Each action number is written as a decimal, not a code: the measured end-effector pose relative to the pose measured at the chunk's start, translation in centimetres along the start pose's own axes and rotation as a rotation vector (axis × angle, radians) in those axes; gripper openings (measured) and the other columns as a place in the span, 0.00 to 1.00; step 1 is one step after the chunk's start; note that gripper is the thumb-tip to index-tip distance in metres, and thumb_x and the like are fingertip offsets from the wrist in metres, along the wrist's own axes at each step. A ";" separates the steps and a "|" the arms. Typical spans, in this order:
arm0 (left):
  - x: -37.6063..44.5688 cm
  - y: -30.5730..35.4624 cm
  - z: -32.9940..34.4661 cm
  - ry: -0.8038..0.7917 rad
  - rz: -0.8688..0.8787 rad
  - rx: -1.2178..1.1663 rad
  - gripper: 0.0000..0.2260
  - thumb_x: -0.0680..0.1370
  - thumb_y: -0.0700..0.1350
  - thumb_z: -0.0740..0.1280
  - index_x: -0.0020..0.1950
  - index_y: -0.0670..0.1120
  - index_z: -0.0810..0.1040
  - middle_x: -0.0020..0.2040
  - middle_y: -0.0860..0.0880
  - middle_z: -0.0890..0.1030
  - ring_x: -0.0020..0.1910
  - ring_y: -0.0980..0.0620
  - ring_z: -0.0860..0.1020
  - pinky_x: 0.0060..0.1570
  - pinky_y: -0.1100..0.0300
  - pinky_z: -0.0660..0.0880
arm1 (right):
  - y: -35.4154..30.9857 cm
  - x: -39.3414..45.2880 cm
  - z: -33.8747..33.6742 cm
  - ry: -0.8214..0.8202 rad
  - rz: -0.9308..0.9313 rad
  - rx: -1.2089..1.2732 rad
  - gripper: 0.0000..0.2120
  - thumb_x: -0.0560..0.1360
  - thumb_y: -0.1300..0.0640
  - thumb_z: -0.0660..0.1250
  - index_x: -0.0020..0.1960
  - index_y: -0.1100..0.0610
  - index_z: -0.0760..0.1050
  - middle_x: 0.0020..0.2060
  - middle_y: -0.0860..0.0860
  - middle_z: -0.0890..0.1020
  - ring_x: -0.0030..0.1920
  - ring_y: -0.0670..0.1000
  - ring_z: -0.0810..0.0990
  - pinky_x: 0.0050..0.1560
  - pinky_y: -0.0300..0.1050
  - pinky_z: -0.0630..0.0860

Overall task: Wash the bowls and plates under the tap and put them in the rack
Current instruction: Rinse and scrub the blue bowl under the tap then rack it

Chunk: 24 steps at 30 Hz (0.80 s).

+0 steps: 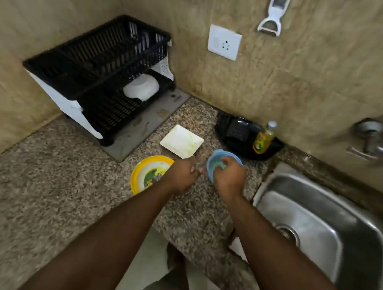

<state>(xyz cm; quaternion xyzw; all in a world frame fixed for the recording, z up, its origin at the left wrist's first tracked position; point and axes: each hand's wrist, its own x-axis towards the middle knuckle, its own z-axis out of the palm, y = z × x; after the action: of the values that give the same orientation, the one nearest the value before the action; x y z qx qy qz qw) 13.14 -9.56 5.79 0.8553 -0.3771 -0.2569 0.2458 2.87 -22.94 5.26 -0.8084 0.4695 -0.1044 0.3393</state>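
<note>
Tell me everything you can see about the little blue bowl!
The blue bowl is small, round and light blue, and looks like plastic. It is tilted on its side so its open mouth faces the person, above the speckled stone counter just left of the sink. The right hand covers its lower part, with fingers reaching inside. The left hand sits at its left edge. A greenish smear shows inside. The picture is blurry, so finer details are unclear.
</note>
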 end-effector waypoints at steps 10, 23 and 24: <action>4.0 1.3 7.8 -0.032 -0.329 -0.646 0.35 0.77 0.59 0.72 0.80 0.45 0.67 0.76 0.42 0.72 0.73 0.40 0.73 0.69 0.43 0.74 | 6.8 1.5 -1.3 -0.065 0.306 0.092 0.24 0.69 0.58 0.72 0.65 0.55 0.77 0.58 0.58 0.84 0.58 0.62 0.82 0.57 0.52 0.80; 3.4 13.6 12.5 -0.037 -0.328 -0.839 0.17 0.84 0.54 0.65 0.61 0.41 0.79 0.34 0.39 0.81 0.24 0.47 0.79 0.22 0.61 0.74 | 15.3 -0.7 -13.2 0.110 0.390 0.523 0.17 0.63 0.66 0.66 0.46 0.52 0.86 0.32 0.53 0.86 0.29 0.56 0.85 0.28 0.52 0.83; 3.6 15.3 13.1 -0.081 -0.303 -0.824 0.15 0.85 0.54 0.63 0.59 0.42 0.78 0.34 0.39 0.81 0.24 0.47 0.79 0.22 0.61 0.73 | 15.8 -1.0 -15.1 0.127 0.380 0.540 0.18 0.64 0.68 0.65 0.47 0.53 0.86 0.32 0.54 0.85 0.27 0.56 0.84 0.26 0.47 0.80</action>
<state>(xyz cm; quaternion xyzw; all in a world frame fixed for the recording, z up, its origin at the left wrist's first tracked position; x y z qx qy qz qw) -0.89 -24.38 4.47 0.7206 -0.1226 -0.4524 0.5110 -15.86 -34.15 6.53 -0.5793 0.5875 -0.2101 0.5245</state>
